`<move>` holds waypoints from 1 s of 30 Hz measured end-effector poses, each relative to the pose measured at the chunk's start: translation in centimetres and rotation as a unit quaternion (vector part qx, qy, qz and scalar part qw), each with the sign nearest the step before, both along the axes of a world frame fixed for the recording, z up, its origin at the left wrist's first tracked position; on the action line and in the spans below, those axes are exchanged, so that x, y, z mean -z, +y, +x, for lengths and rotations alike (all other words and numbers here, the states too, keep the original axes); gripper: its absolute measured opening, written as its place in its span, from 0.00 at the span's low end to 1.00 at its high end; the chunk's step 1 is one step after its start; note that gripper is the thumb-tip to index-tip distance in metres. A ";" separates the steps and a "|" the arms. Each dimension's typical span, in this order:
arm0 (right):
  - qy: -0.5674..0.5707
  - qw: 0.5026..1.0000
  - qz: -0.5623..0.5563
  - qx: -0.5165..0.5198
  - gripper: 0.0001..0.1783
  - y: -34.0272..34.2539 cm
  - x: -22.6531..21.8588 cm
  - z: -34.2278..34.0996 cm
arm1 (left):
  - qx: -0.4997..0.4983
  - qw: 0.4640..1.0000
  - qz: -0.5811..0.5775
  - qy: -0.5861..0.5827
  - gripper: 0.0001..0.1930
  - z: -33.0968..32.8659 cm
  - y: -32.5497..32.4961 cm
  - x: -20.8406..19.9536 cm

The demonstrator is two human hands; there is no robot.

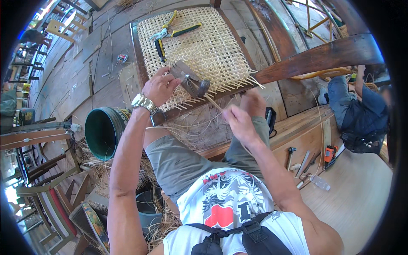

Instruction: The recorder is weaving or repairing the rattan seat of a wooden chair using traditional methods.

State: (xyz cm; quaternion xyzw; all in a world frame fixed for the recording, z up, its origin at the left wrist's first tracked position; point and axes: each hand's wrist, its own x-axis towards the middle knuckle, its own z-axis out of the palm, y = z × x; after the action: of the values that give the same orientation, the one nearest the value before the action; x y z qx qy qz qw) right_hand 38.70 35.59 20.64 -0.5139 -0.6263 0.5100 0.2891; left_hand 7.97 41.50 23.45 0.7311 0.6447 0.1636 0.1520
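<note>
A woven cane chair seat (229, 55) in a dark wooden frame lies before me, loose strand ends sticking out along its near edge. My right hand (241, 123) is closed around the thin tan handle of a hammer (197, 85), whose dark metal head is over the near part of the weave. Beside that head, my left hand (161, 87) rests at the seat's near left with its fingers curled; what they pinch, if anything, is hidden. On the weave farther off lie pliers with yellow and black handles (185, 30) and another black-and-yellow handled tool (160, 50).
A dark green bucket (104, 134) stands left of my knees, a blue-grey one (149, 212) nearer. Loose cane strands litter the floor. At right, a wooden bench holds hand tools, an orange-black tool (330, 155) and a clear bottle (319, 182). Another person (361, 106) sits beyond.
</note>
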 end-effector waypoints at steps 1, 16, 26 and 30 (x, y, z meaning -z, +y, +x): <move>-0.005 1.000 -0.016 -0.005 0.12 -1.6 2.6 2.3 | -0.002 1.000 0.007 -0.004 0.14 -0.4 -0.3 0.3; 0.131 0.975 -0.156 0.091 0.07 -10.7 -3.3 8.6 | -0.168 0.822 -0.107 -0.534 0.14 13.4 -16.5 -0.6; 0.117 0.967 -0.221 -0.058 0.07 -10.0 -3.6 5.8 | -0.199 0.711 -0.163 -0.655 0.08 14.9 -16.3 0.8; 0.064 0.973 -0.211 -0.067 0.06 -8.6 -4.1 8.4 | -0.257 0.731 -0.090 -0.626 0.08 12.4 -15.3 1.0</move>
State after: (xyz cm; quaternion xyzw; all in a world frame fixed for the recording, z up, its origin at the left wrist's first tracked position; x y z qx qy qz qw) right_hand 47.10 26.96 24.72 -0.4859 -0.5181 0.6808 0.1790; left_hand 20.34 26.17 22.42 0.2526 0.5786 0.5585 0.5381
